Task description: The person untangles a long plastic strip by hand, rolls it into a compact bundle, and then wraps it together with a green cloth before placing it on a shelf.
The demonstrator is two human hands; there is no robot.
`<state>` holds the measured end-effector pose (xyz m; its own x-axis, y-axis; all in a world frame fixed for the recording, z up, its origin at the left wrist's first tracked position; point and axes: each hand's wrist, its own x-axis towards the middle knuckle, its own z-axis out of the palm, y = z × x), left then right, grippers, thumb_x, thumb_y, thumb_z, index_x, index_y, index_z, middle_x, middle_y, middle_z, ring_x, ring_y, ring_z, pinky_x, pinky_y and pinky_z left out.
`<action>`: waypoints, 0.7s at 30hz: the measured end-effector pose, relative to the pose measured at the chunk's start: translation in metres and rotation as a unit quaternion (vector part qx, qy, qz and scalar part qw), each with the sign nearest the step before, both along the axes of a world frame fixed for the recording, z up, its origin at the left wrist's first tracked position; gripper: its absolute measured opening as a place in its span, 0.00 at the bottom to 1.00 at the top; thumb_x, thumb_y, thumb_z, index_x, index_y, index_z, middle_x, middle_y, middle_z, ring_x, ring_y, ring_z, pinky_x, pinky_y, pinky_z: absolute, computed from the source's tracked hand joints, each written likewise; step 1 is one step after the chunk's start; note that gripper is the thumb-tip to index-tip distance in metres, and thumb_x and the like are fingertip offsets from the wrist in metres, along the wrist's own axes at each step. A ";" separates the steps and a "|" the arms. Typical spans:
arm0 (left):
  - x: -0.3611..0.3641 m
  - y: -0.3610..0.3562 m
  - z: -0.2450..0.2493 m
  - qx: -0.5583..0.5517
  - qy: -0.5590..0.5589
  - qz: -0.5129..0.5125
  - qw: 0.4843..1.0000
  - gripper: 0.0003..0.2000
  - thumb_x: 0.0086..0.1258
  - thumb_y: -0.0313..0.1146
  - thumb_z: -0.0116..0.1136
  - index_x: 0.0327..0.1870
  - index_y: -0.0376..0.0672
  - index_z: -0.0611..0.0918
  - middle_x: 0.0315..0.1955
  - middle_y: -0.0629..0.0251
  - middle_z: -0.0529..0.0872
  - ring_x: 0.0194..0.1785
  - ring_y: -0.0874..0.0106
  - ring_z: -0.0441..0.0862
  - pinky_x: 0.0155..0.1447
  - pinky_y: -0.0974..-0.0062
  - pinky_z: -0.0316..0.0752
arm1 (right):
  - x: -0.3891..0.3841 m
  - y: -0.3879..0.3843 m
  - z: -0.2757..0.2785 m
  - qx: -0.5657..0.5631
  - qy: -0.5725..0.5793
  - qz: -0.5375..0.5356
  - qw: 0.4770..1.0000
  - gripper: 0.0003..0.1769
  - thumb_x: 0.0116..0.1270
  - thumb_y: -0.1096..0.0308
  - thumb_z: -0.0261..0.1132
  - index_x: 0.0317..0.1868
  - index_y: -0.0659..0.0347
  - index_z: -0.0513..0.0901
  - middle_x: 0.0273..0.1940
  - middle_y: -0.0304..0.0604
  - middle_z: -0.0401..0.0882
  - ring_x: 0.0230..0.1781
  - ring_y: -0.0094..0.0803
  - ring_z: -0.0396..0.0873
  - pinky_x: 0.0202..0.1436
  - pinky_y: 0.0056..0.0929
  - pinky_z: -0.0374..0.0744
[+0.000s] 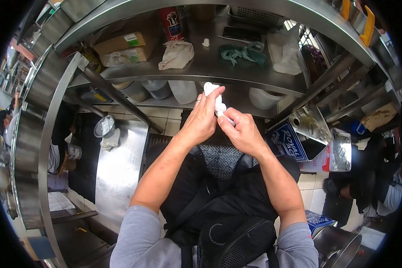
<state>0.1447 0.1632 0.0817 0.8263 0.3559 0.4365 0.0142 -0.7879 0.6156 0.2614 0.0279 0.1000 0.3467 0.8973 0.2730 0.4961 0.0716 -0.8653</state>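
A twisted white cloth (219, 105) is between my two hands, in front of the steel shelf's lower edge. My left hand (202, 117) presses along its left side with the fingers together and pointing up; a ring shows on one finger. Lower down, my right hand (241, 130) is closed round the cloth's bottom end, thumb and fingers pinching it. The cloth's upper end sticks out above my left fingertips.
On the steel shelf (201, 67) are a crumpled cloth (176, 54), a green plastic bag (241, 52), a red can (171, 23) and a cardboard box (120, 50). Blue tins (286, 142) stand at right. Other people are at both sides.
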 end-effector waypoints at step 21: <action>0.000 0.001 0.003 -0.411 -0.099 -0.133 0.897 0.28 0.77 0.26 0.58 0.76 0.41 0.65 0.70 0.56 0.72 0.68 0.72 0.72 0.71 0.71 0.69 | 0.010 0.006 -0.013 0.052 -0.030 0.007 0.998 0.07 0.69 0.72 0.65 0.36 0.68 0.79 0.29 0.48 0.79 0.28 0.37 0.78 0.35 0.34 0.76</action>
<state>0.1447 0.1645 0.0848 0.8651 0.4264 0.2641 -0.2799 -0.0265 0.9597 0.2717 0.0341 0.0875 0.3149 0.8679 0.3841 0.5444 0.1664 -0.8222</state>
